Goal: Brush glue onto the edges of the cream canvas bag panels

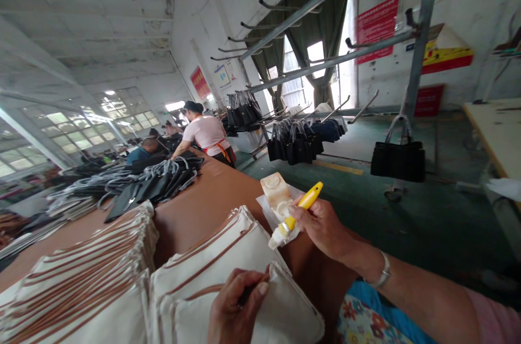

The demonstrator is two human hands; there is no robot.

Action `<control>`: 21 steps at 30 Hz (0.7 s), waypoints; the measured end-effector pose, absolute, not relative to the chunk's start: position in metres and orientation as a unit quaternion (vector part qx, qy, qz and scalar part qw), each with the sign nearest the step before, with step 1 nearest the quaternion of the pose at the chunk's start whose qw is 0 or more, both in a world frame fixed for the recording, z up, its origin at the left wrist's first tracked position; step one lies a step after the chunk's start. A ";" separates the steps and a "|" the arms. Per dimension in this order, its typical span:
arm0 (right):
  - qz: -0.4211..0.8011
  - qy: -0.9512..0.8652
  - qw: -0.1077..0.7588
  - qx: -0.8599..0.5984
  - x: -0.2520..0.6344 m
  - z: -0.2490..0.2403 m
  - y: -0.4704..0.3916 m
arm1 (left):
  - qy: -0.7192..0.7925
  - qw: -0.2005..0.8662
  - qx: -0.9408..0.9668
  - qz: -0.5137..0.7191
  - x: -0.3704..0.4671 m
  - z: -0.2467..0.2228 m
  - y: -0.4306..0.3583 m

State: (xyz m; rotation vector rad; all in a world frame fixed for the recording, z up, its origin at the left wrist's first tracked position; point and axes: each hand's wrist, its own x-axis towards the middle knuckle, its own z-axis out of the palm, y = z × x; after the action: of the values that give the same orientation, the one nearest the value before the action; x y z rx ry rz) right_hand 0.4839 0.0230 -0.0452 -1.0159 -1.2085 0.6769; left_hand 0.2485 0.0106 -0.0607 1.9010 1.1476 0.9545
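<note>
My right hand (325,224) holds a small brush with a yellow handle (304,204), its pale bristle end pointing down-left over a glue-smeared block (275,192) on white paper. My left hand (235,306) pinches the brown-trimmed top edge of a cream canvas pouch (280,314) lying at the near edge of the brown table (203,203). The pouch rests on a stack of like pouches (220,257).
A long overlapped row of cream pouches (89,279) runs left. Black bags (150,184) pile further up the table. A person in a pink shirt (205,135) works beyond. Metal racks (325,62) hold hanging black bags (398,159) on the right, over a green floor.
</note>
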 end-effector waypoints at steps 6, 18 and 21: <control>0.498 -0.492 0.590 -0.402 0.476 -0.035 0.018 | 0.439 0.304 0.776 0.337 0.244 -0.058 0.008; 0.571 -0.427 0.575 -0.401 0.473 -0.042 0.021 | 0.446 0.309 0.763 0.352 0.246 -0.062 0.001; 0.561 -0.393 0.605 -0.407 0.472 -0.040 0.018 | 0.449 0.325 0.759 0.341 0.246 -0.063 0.001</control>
State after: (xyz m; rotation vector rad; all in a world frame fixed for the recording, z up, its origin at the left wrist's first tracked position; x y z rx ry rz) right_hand 0.4722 0.0184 -0.0396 -0.9406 -0.9091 1.2977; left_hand 0.2458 0.0007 -0.0630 1.9891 1.1773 0.8948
